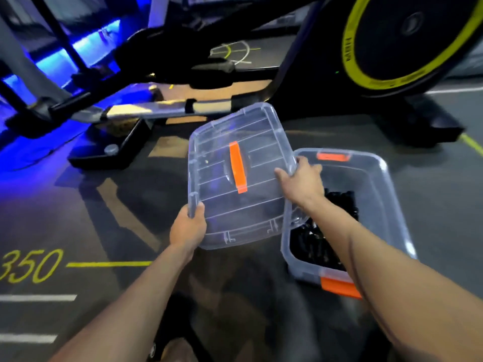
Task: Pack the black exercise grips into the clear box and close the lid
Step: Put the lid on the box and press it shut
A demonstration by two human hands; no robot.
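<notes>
Grips (321, 239) lie in a dark heap inside the box (392, 194), which sits open on the floor (104, 210) at right, just in front of an exercise bike (392, 48). Packing looks done; the closing step is in hand.

Lid (235, 178) is held in the air to the left of the box, tilted, its near right corner overlapping the box's left rim. Left hand (187, 228) grips the lid's near left corner, fingers curled under the edge, thumb on top. Right hand (303, 178) pinches the lid's right edge, thumb on top and fingers wrapped round it. Both hands hold the lid and nothing else.

Risks from here:
- Lid sits skewed to the box. If it comes down at this angle, one corner may catch inside the rim and the lid will rock rather than seat.
- Heap height against the rim is hard to judge through the plastic. A grip standing proud would keep the lid from closing flat.
- Orange latches (339, 287) show at the near and far ends of the box. A latch folded inward could be trapped under the lid.
- Right forearm crosses the box opening; it must clear before the lid drops, or the lid lands on the arm.
- Box is light and the floor smooth; a one-sided press could slide it.
</notes>
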